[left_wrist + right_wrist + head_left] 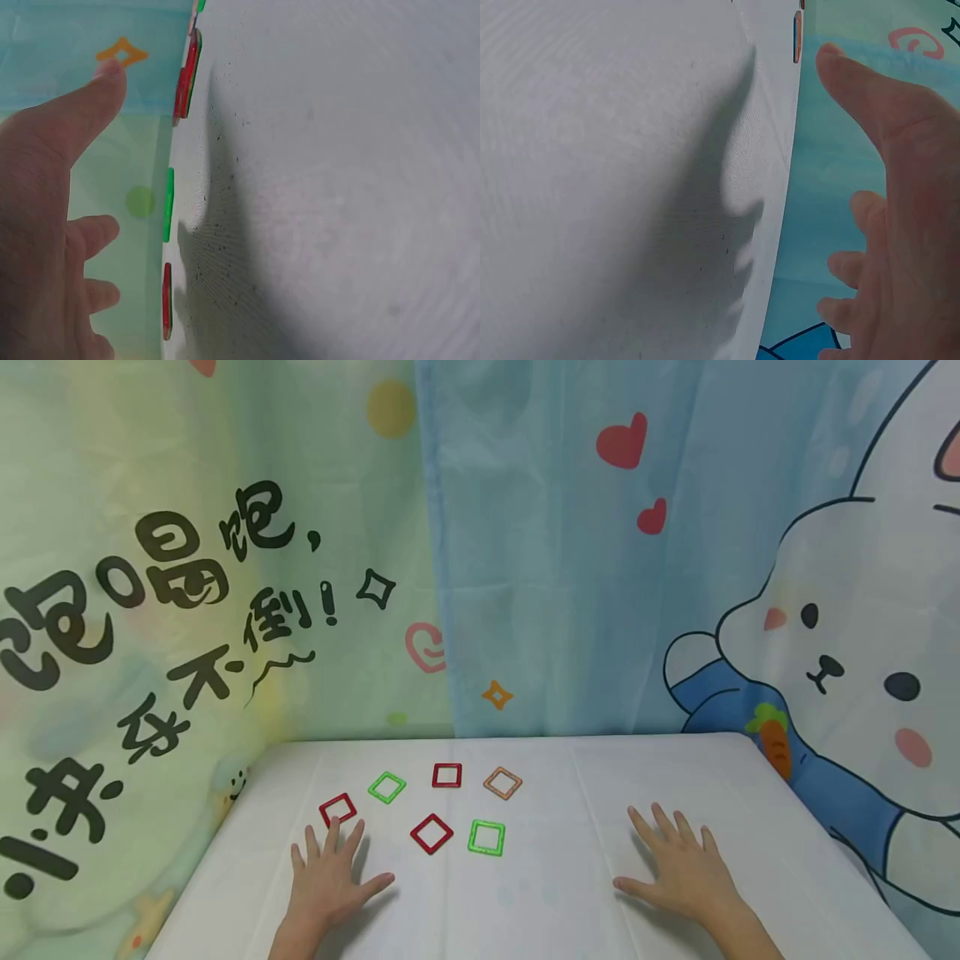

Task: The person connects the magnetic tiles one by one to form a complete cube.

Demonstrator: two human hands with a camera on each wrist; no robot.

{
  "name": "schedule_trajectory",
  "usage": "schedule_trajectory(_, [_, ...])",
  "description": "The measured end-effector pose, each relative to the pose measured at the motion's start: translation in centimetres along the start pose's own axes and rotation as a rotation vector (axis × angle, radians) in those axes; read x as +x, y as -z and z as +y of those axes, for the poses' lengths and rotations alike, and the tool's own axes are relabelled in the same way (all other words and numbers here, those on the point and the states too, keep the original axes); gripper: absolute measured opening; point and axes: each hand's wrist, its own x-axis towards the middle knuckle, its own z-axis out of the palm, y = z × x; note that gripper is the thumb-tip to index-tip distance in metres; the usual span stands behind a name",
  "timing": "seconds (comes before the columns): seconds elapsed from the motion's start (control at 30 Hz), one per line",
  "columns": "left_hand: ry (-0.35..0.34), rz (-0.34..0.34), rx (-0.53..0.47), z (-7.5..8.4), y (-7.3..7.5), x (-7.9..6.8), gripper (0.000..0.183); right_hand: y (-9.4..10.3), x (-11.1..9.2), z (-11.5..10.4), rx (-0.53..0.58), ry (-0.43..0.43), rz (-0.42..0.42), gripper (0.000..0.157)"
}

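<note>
Hands are both empty and spread wide: left hand (326,877) and right hand (684,870) are over the near part of the white bench (570,893), fingers and thumbs apart. Right hand is well apart from every frame. Nearest pieces are a green frame (486,852) and, just left of it, a red frame (442,843). Leftmost red frame (333,802) lies at the left fingertips; whether they touch it or only hang above it cannot fairly be told. Farther out, left to right: second green frame (397,794), third red frame (447,785), orange frame (496,792). All six are thin, hollow, flat and apart. Judged on handling, a pick calls for narrowing thumb and forefinger onto opposite outer edges with a light pinch; pressing down could make a frame slide. Reaching the far row would require lifting the wrist clear of nearer pieces. Patterned curtain (525,577) hangs behind the bench.
</note>
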Motion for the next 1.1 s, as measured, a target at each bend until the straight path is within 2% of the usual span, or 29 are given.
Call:
schedule_trajectory(0.17, [0.009,-0.019,0.000,0.0,0.1,-0.1,0.097,-0.2,0.1,-0.2,0.022,-0.003,0.001,0.109])
schedule_trajectory(0.3, [0.006,-0.034,-0.010,0.0,0.1,-0.1,0.096,-0.3,0.3,-0.5,0.057,0.014,0.027,0.101])
schedule_trajectory(0.47, [-0.021,-0.018,-0.059,0.1,0.0,-0.1,0.090,0.0,0.5,-1.4,0.148,0.069,0.140,0.077])
schedule_trajectory(0.57, [-0.042,-0.012,-0.095,0.1,-0.1,-0.1,0.086,0.3,0.6,-2.0,0.207,0.072,0.170,0.061])
schedule_trajectory(0.73, [-0.084,-0.026,-0.179,0.0,-0.3,0.1,0.077,0.5,1.0,-3.0,0.286,0.037,0.130,0.050])
schedule_trajectory(0.93, [-0.177,-0.021,-0.227,0.6,-0.8,0.7,0.065,0.1,2.0,-4.6,0.361,0.041,0.094,0.048])
schedule_trajectory(1.1, [-0.220,-0.027,-0.270,1.6,-1.0,1.2,0.059,-0.3,2.8,-6.4,0.396,0.041,0.076,0.048])
